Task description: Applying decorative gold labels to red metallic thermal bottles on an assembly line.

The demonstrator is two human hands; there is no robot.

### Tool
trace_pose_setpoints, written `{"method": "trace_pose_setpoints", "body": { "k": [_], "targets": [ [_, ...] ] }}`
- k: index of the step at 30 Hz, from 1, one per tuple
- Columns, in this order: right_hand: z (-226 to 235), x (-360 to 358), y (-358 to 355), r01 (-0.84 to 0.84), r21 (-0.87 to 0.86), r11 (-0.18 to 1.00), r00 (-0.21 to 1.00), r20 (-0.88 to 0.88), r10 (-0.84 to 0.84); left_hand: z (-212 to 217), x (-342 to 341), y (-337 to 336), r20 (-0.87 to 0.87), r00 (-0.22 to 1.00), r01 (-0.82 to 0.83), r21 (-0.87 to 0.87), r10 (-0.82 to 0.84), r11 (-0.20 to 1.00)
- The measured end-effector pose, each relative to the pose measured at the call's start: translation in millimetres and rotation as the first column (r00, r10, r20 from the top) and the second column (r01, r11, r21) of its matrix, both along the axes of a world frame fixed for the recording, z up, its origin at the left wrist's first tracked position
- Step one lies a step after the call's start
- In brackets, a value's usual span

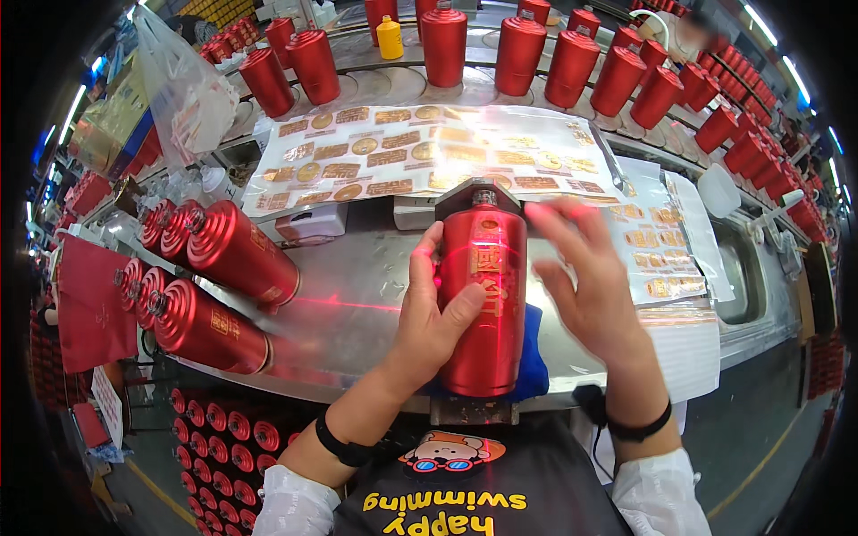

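Note:
A glossy red bottle (483, 353) with gold lettering lies in front of me, its neck pointing away and its base toward me. My left hand (431, 313) grips its left side, thumb across the front. My right hand (585, 272) hovers just right of the bottle's shoulder, fingers spread and slightly blurred, with nothing visible in them. Behind the bottle's neck is a dark angular metal piece (456, 196). A blue cloth (534, 357) shows under the bottle's lower right side. Red light lines fall across the bottle, my fingers and the metal table (357, 344).
A sheet of gold stickers (429, 152) lies beyond the bottle; more sticker sheets (661, 255) are at right. Several red bottles (237, 255) lie at left. Upright bottles (444, 49) and a small yellow bottle (390, 38) line the conveyor behind. Crated bottles (219, 447) stand below left.

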State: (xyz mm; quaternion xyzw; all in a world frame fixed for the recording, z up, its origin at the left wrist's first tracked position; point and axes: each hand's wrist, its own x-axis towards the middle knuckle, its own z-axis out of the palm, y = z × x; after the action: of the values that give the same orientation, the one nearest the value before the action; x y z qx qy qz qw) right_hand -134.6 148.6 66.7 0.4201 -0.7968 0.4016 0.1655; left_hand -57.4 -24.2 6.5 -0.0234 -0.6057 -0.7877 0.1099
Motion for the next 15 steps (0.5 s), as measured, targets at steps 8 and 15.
{"method": "trace_pose_setpoints", "body": {
  "k": [8, 15],
  "targets": [
    [-56.7, 47.3, 19.4, -0.089, 0.044, 0.995, 0.983, 0.165, 0.080, -2.3, 0.1, 1.9, -0.025, 0.999, -0.030, -0.125, 0.027, 0.992],
    [-53.3, 46.8, 17.0, -0.106, 0.053, 0.993, 0.988, 0.122, 0.099, -0.2, 4.6, -1.9, 0.018, 0.999, 0.029, 0.003, -0.029, 1.000]
  ]
}}
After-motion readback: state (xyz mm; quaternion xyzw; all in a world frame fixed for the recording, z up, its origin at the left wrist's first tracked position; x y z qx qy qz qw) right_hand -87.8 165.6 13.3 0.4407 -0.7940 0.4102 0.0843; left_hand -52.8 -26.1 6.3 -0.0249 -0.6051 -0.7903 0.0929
